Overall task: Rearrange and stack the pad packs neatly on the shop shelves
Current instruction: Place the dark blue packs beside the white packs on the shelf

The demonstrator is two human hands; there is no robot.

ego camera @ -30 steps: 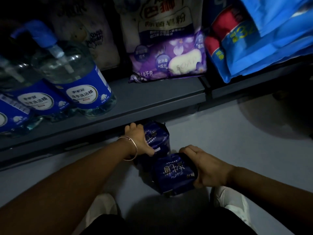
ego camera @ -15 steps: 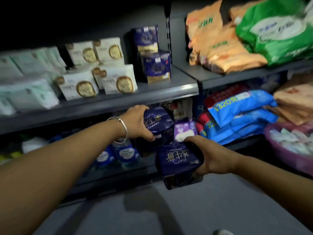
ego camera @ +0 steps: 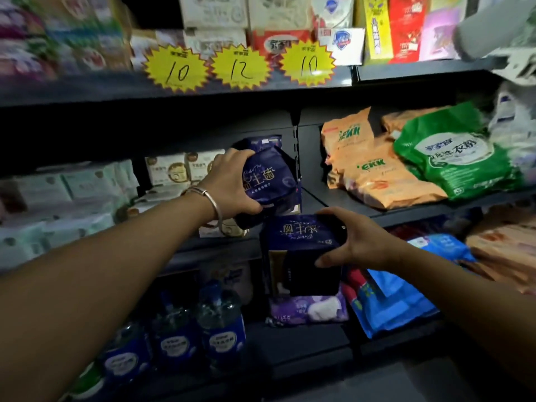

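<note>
Head view showed the dark middle shelf, a navy pack already standing at its back. The left hand gripped one navy pad pack at the shelf's front; the right hand gripped another pad pack just below. Placing seemed underway; next, seat the left pack squarely against the standing one.

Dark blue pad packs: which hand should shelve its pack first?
Probably left. The left hand already holds its dark blue pad pack at the shelved blue stack; the right hand holds its pack lower, in front.
</note>
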